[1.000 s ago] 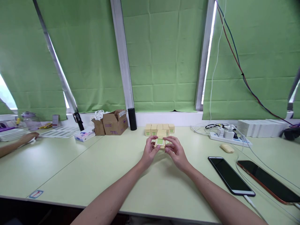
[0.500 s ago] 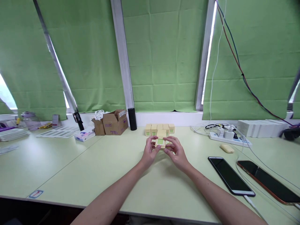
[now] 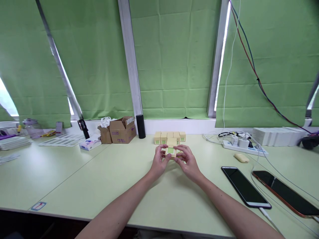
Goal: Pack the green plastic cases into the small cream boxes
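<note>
Between my two hands is a small pale-yellow box with a green square framed in white on its near face. My left hand grips the box's left side, its thumb at the lower front edge. On the right side, my right hand closes its fingers and thumb around the box's edge. Behind it stands a row of similar small boxes, each with a green square low on its front. Part of another pale piece rises just behind the held box; whether it belongs to it I cannot tell.
A cardboard box and a black cylinder stand at the back left. To my right lie two phones, a cream case and a power strip with trailing cables. White boxes line the sill.
The box in my hands has tilted very slightly. Both hands stay in nearly the same place, and everything else looks unchanged.
</note>
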Available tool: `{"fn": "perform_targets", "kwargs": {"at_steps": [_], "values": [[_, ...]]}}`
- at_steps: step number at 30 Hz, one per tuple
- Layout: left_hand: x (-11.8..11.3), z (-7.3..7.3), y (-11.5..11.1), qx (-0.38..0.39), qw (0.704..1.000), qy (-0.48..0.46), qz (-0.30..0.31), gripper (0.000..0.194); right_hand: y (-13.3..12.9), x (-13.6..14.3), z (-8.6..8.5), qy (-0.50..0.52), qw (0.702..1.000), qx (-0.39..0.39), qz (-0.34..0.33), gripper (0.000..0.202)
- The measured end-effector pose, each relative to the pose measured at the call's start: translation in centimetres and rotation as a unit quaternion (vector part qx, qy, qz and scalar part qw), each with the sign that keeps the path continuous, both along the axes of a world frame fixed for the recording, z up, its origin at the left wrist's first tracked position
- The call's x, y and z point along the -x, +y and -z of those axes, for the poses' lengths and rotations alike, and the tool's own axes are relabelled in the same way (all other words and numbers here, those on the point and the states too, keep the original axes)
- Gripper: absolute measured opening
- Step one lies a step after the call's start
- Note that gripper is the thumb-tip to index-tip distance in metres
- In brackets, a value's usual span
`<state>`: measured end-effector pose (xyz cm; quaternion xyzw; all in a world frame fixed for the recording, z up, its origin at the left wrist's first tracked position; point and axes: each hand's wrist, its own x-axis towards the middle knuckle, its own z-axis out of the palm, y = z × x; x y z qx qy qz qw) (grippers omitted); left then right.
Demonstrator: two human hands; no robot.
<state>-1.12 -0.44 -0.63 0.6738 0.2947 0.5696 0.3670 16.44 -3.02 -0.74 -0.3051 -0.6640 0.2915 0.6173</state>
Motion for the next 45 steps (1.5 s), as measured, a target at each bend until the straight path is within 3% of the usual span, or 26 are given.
{"fn": "perform_targets", "kwargs": {"at_steps": [21,30,37,45], "values": [[-0.2,0.2,0.4,-0.019,0.999,0.019,-0.046,0.046,0.4,0.2,0.3,0.016,1.000,0.016,-0.007,0.032],[0.1,-1.2,-1.3,-0.084,0.989,0.090,-0.085,0.037,0.8,0.1,0.6,-0.012,0.999,0.001,0.039,0.044],[0.1,-0.8,-0.9,-0.097,0.987,0.096,-0.088,0.043,0.1,0.0,0.2,-0.080,0.995,-0.016,0.054,0.045],[0.2,-0.3,0.1,-0.066,0.987,0.085,-0.120,0.043,-0.7,0.1,-0.1,-0.082,0.994,-0.046,0.055,0.057]]}}
